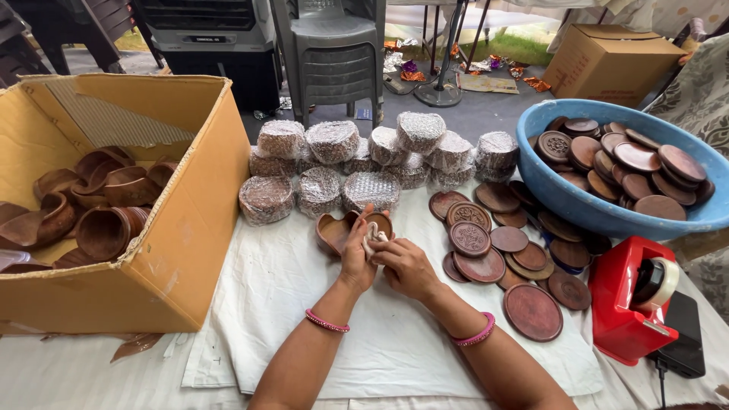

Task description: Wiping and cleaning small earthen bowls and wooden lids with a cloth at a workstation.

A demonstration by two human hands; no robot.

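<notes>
While both hands met over the white cloth, the scene ran from left to right like this:

Cardboard box: stood open, well to the left of the hands, with brown clay cups heaped inside.

White cloth: covered the bench under and around both forearms.

Wrapped bundles: sat in rows just beyond the hands, each a round stack in clear bubble wrap.

Clay bowls: lay on the cloth directly ahead of the hands, touching the fingertips of the left hand; two brown bowls nested side by side.

Left hand: was curled closed around a small white piece, thumb upward, a pink bangle on its wrist.

Right hand: was pressed against the left, fingers bent and pinching the same white piece; what the piece was could not be told.

Clay lids: lay spread flat just to the right of the hands, round and brown, some with carved patterns.

Blue tub: stood beyond the lids, far right of the hands, filled with more brown discs.

Red tape dispenser: sat near the right forearm, at the bench's right edge.
</notes>
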